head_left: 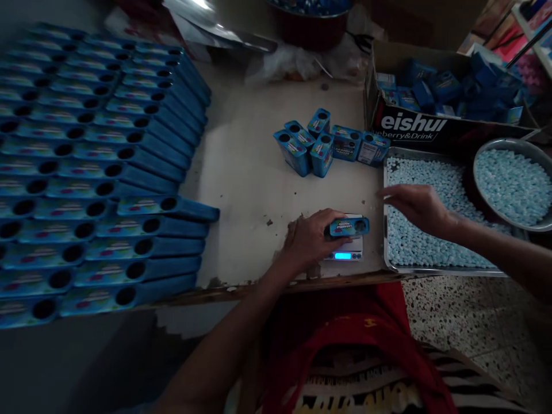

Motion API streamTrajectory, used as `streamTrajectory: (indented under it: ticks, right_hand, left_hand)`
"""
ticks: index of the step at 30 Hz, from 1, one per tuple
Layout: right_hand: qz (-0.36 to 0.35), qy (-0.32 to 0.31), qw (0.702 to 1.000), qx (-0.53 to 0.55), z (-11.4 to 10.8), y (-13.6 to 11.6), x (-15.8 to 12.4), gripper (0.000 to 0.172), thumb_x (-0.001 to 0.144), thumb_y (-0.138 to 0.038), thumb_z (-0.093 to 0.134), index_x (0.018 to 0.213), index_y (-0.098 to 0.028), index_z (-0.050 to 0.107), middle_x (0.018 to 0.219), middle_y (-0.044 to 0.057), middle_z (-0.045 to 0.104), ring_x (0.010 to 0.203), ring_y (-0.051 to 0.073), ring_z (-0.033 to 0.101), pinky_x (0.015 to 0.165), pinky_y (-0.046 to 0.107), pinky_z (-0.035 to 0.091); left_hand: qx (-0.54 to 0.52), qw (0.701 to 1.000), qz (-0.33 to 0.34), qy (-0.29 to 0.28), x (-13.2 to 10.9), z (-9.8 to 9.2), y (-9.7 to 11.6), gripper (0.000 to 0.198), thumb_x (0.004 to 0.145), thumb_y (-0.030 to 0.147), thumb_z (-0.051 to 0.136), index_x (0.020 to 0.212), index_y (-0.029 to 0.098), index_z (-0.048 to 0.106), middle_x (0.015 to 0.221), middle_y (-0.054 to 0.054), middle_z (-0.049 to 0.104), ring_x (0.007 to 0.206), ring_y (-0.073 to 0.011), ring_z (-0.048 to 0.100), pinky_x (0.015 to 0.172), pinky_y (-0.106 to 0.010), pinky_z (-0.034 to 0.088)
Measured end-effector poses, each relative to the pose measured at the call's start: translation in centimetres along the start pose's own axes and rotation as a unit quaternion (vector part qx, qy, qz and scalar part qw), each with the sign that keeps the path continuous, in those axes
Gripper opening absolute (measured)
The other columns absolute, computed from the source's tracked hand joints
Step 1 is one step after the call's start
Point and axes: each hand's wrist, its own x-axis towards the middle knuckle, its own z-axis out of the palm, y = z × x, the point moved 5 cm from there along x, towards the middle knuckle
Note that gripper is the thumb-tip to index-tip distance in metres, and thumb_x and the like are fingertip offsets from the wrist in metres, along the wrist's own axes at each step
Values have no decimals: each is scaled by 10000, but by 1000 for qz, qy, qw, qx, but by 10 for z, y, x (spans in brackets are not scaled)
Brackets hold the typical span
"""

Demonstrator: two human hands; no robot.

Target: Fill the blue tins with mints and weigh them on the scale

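The left hand [308, 236] is closed around the near end of a small blue tin [349, 226], which is held lying flat on the platform of a pocket scale [347, 250] whose blue display is lit. The right hand [416, 208] is held palm down with its fingers loosely extended over the left rim of a metal tray [384, 230] filled with pale blue candies [431, 172]; whether any candies are carried under the palm cannot be told. Beside the tray, a round bowl [476, 167] of the same candies is seen, and behind it an open cardboard box [414, 126] of blue tins. A cluster of tins [323, 141] is stood further back on the bench [250, 190], and long rows of tins [86, 172] are laid out to the left. The step in hand is judged to be weighing a tin at the scale. A steady tin, centred on the small platform and freed from the hand's pressure, is called for if a true reading is to be had, and the hole in the tin must be kept uppermost.
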Motion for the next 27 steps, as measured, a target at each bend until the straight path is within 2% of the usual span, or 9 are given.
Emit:
streamTrajectory:
  ticks: [2,4,6,9,11,17,20,25,27]
  right_hand:
    - [178,148,960,157,-6,22,-18,215,1042,-445,716,1044,-233,752,630,-55,520,534,103,423,500,248,336]
    - [298,224,869,325,2,38,-33,321,963,-536,806,975,-226,726,603,-78,474,484,78,353,437,220,274]
    - [365,248,774,454,12,46,-42,385,915,-560,856,921,-215,686,615,-85,480,454,52,308,395,193,237]
    - [400,251,666,577,22,48,-51,363,995,-490,789,856,-213,600,649,-77,515,432,35,294,361,163,240]
    - [390,268,607,639,26,47,-57,322,1085,-390,666,841,-216,552,694,-58,556,442,33,337,367,148,277]
    - [363,356,464,726,58,44,-74,208,1102,-177,512,905,-234,542,758,-30,585,590,65,549,484,133,455]
    - [385,361,450,721,76,38,-74,175,1072,-162,545,914,-235,565,768,-12,615,675,94,620,554,164,538]
    - [335,314,552,696,66,25,-56,241,1076,-182,582,841,-237,564,727,-46,564,544,49,474,460,117,380]
    - [309,321,562,697,58,22,-47,236,1084,-211,590,849,-239,580,746,-45,590,507,49,414,420,130,336]
  left_hand:
    - [1,1000,7,8,-4,2,-1,399,851,324,912,1213,253,759,1127,-45,807,1027,-238,783,912,-352,628]
    - [-6,1000,12,-3,-6,3,-2,475,861,321,912,1302,275,742,1205,-55,801,1110,-253,781,981,-381,630]
    - [-22,1000,14,-9,-8,-2,-4,651,830,345,944,1428,304,691,1340,-75,772,1252,-282,750,1100,-436,605]
    - [-56,998,-15,33,-16,-24,-10,903,737,428,1007,1538,304,609,1482,-115,709,1395,-325,684,1215,-517,544]
    - [-69,992,-58,91,-27,-43,-16,903,712,472,1010,1506,281,625,1465,-126,716,1381,-329,693,1212,-534,549]
    - [-52,949,-154,270,-67,-84,-11,384,815,384,887,1130,200,766,1078,-65,813,1036,-226,798,1055,-415,651]
    - [-38,928,-106,356,-75,-92,10,249,813,265,872,1030,184,782,974,-39,809,966,-199,792,998,-376,660]
    - [7,917,-4,399,-73,-91,41,132,855,210,852,974,193,797,922,-25,793,933,-197,771,937,-384,654]
    - [20,913,20,406,-72,-89,49,124,875,208,846,991,199,801,928,-24,793,947,-200,770,967,-406,650]
